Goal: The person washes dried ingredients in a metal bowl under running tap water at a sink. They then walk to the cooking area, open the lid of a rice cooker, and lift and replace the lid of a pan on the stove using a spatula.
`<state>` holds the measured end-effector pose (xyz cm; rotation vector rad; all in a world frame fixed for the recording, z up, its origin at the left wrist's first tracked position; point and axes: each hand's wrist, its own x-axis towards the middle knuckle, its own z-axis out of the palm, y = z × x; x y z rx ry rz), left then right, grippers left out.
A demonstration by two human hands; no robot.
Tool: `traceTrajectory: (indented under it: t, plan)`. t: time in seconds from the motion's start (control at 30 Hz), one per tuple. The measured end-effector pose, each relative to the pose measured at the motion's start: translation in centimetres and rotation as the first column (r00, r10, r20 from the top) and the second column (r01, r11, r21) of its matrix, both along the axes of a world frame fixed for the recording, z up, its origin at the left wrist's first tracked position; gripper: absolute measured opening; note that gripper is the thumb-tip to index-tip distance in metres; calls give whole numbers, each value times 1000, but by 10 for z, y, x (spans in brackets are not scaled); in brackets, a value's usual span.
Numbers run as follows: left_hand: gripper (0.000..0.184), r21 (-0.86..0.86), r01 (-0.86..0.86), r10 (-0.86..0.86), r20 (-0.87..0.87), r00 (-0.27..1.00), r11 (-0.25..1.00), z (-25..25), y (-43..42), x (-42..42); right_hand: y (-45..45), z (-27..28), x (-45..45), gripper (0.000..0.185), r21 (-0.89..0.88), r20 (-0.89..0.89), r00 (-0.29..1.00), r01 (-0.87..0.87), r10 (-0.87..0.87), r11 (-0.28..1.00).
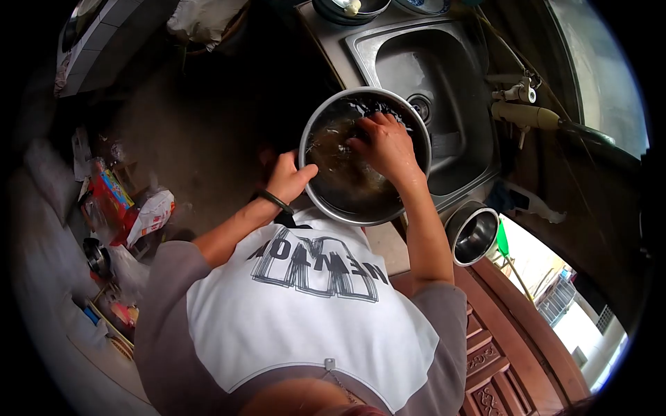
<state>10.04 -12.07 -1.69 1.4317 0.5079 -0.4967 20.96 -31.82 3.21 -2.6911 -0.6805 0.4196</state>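
Note:
A large round metal basin (313, 201) holds murky brownish water (347, 170) with glints on its surface. It sits at the near left edge of the sink, partly over the rim. My left hand (291, 177) grips the basin's left rim, thumb over the edge and fingers outside, mostly hidden. Over the water inside the basin is my right hand (385, 145), its fingers bent down and thumb apart from them. Its fingertips reach the water, and nothing shows in its grasp. Whether anything lies under the water is hard to make out.
The steel sink (451, 76) with a drain lies to the right. A small metal pot (474, 234) stands at its near corner, and a tap (520, 91) is on the wall side. Stacked bowls (350, 10) stand at the back. Bags and packages (149, 215) lie at left.

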Motion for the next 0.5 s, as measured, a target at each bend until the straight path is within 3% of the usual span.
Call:
traceTrajectory:
  t: [0.2, 0.33, 0.43, 0.5]
  plan:
    - [34, 127, 13, -26, 99, 995, 992, -26, 7, -6, 1, -4, -13, 35, -37, -32, 994, 99, -100, 994]
    - [33, 89, 96, -95, -15, 995, 991, -20, 3, 2, -16, -3, -21, 33, 11, -31, 991, 131, -131, 991]
    - [32, 60, 125, -124, -17, 992, 990, -16, -6, 10, -24, -1, -14, 31, -85, -83, 972, 213, -220, 973]
    - [31, 109, 133, -139, 56, 989, 985, -18, -13, 15, -33, -9, -12, 31, 103, -95, 971, 229, -220, 968]
